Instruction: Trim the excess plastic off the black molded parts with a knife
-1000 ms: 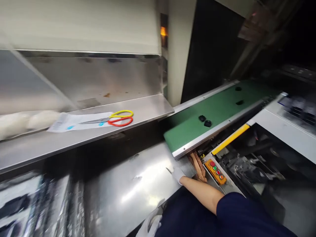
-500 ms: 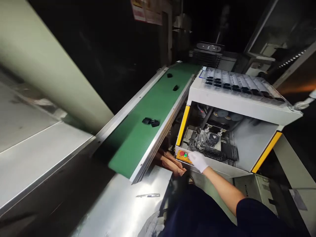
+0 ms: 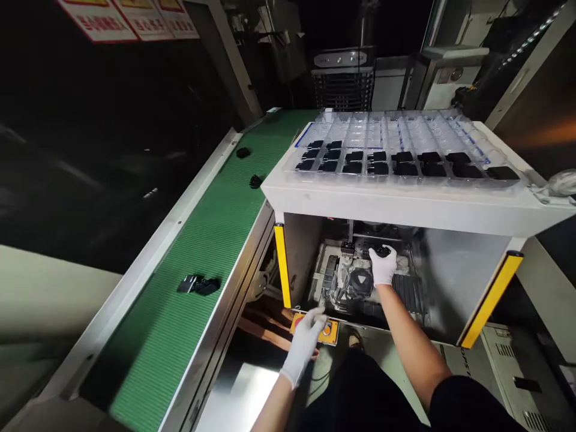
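Observation:
My right hand [image 3: 384,266], in a white glove, reaches into the open machine bay [image 3: 432,270] and pinches a small black part [image 3: 382,251] above the dark fixture [image 3: 357,281]. My left hand [image 3: 306,336], also gloved, rests with its fingers on the orange button box [image 3: 332,333] at the bay's front edge. On top of the machine lies a clear blister tray [image 3: 405,135] with a front row of black parts [image 3: 396,163].
A green conveyor belt [image 3: 198,240] runs along the left, carrying black parts near [image 3: 198,284] and far [image 3: 255,180]. Yellow posts [image 3: 281,264] frame the bay opening. A steel surface [image 3: 243,399] lies below the belt. Warning signs [image 3: 126,15] hang top left.
The view swung right from the steel shelf to the machine. My right hand left the button box and went into the bay; my left hand came up onto the button box.

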{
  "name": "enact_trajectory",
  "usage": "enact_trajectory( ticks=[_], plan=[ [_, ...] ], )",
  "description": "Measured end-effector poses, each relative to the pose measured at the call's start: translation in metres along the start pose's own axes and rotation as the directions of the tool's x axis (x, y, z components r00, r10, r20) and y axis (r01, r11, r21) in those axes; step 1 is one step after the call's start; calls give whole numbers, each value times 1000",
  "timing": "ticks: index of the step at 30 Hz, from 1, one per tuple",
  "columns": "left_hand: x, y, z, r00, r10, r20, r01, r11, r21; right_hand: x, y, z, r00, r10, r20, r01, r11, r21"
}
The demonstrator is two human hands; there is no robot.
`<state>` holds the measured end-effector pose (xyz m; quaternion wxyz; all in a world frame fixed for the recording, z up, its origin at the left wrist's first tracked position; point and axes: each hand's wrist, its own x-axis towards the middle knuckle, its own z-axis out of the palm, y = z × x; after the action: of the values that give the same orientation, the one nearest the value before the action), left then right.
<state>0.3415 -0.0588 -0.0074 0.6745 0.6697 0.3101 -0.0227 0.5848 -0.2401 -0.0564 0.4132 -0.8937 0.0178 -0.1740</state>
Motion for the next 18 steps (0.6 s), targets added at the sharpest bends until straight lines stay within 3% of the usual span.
enact_trajectory(
  ticks=[3,6,9,13,18],
  plan=[
    [69,26,45,989,131,-71,-129,991,22,1,11,19,973,215,-86,-214,977,21],
    [126,40,85,969,199,-144,-197,980,26,1,16,29,938,326,-121,-324,945,37],
    [168,45,121,946,251,-206,-251,968,27,1,19,35,906,394,-155,-389,919,63],
    [197,48,153,909,267,-319,-265,963,51,0,19,36,893,421,-157,-406,906,122],
    [197,59,167,868,265,-420,-252,964,87,2,12,19,906,411,-100,-394,906,152]
  ],
)
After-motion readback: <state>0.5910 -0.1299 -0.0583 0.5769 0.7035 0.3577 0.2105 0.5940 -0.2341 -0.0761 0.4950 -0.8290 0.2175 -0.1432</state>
